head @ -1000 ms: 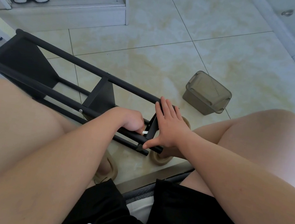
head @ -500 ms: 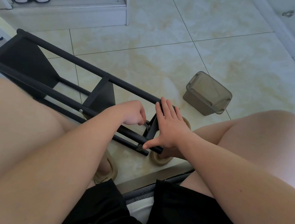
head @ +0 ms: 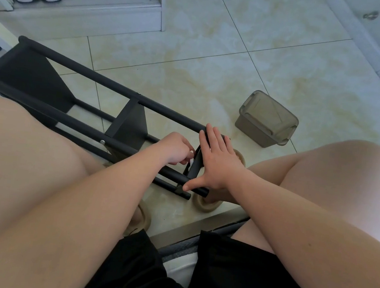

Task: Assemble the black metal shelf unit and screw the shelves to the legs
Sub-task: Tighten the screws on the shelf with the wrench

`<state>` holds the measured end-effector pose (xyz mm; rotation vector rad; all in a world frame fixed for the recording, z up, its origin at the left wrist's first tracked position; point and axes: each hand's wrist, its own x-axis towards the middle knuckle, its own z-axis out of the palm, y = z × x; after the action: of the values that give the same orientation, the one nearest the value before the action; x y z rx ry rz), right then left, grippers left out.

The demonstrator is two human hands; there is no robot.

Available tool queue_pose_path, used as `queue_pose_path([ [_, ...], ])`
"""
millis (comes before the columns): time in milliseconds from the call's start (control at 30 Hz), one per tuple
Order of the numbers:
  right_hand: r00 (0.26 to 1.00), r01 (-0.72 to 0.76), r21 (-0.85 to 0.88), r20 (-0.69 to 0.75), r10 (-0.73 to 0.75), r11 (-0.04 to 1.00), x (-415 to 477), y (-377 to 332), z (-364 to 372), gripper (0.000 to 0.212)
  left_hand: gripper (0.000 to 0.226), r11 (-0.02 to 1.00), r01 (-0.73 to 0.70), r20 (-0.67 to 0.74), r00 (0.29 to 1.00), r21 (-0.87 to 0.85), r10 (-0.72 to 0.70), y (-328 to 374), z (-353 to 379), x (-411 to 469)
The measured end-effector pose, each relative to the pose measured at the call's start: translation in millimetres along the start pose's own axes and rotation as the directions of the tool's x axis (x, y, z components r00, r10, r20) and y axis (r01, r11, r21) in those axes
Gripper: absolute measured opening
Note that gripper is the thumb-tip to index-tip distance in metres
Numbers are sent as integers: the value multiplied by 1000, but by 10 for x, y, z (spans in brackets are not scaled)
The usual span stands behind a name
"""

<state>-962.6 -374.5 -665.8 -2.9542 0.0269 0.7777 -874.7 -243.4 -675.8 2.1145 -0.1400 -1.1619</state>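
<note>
Right hand flat, fingers straight, bracing end shelf; left hand just beside, fingers curled at shelf's other face, contents unclear. Legs stretch lengthwise up-left from both hands.

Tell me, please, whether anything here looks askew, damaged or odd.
Nothing stands out. The black metal shelf unit lies on its side on the floor for assembly; the right hand rests flat on its end shelf, and the brown lidded plastic box sits closed.
</note>
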Motion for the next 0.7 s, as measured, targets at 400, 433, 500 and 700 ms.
queue_pose_path([
  [400, 1000, -5, -2, 0, 5, 1000, -12, -16, -22, 158, 9, 992, 34, -46, 998, -123, -40, -9, -7, 53],
  [433, 1000, -6, -2, -2, 6, 1000, -14, -18, -21, 158, 9, 993, 35, -36, 999, -115, -39, -14, -9, 58],
  [500, 1000, -6, 1, -5, 6, 1000, -18, -20, -19, 158, 4, 995, 34, -14, 999, -98, -36, -28, -18, 62],
  [700, 1000, -3, 2, -8, 3, 1000, -13, -15, -17, 159, 13, 1000, 23, 64, 998, 6, -24, -58, -28, 64],
])
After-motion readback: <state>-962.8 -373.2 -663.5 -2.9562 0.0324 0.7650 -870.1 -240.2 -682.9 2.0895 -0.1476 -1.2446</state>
